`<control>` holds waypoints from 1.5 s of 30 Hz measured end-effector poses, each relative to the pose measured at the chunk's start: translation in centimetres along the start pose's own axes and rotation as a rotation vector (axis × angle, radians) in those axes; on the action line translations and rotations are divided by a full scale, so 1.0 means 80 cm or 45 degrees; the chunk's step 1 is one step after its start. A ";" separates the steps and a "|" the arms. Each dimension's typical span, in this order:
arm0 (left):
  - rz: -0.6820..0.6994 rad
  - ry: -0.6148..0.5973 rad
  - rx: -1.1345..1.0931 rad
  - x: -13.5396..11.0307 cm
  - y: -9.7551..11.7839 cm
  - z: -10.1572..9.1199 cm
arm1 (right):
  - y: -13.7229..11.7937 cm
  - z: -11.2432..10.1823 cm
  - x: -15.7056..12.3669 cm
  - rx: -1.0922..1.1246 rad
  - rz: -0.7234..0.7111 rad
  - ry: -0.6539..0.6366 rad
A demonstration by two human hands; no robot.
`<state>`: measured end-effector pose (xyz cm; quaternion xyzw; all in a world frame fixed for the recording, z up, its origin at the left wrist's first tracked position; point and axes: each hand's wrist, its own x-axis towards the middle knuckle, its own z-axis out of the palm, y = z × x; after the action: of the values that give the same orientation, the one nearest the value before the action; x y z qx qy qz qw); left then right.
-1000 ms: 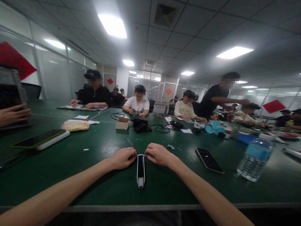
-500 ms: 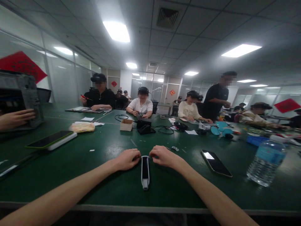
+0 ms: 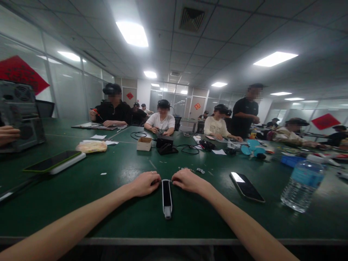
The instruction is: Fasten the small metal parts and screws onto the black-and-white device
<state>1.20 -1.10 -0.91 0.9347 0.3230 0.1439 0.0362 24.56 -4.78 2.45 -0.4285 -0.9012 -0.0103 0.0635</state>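
A slim, long device with a white rim and a black face [image 3: 166,195] lies on the green table in front of me, its grey narrower end towards me. My left hand [image 3: 146,183] is closed at the left of its far end, fingertips pinched together. On the other side my right hand [image 3: 187,180] is also closed, its fingertips pinched near the far right corner. Small thin bits seem to show between the fingertips and the device, too small to name. Whether the fingers grip the device itself I cannot tell.
A phone [image 3: 247,186] and a water bottle [image 3: 303,185] stand to the right. Another phone [image 3: 53,161] lies at the left, near a computer case [image 3: 20,119] with a co-worker's hand [image 3: 8,135] on it. An open box [image 3: 144,144] sits ahead. Several people work around.
The view has shifted slightly to the right. Both hands stay closed beside the device's far end. The computer case at the left has been turned.
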 end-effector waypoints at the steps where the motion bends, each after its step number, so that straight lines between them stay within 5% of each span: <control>1: 0.004 0.000 0.002 0.000 0.000 0.000 | 0.001 0.001 0.000 0.011 0.000 0.001; 17: 0.020 -0.002 -0.008 0.000 -0.006 0.002 | 0.017 0.028 0.006 0.334 -0.005 0.112; 45: 0.007 -0.009 0.014 0.001 -0.001 -0.002 | 0.009 0.020 0.004 0.139 -0.062 0.125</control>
<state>1.20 -0.96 -0.78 0.9363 0.3212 0.1388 0.0318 24.75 -3.97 0.90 -0.4015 -0.9064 0.0162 0.1307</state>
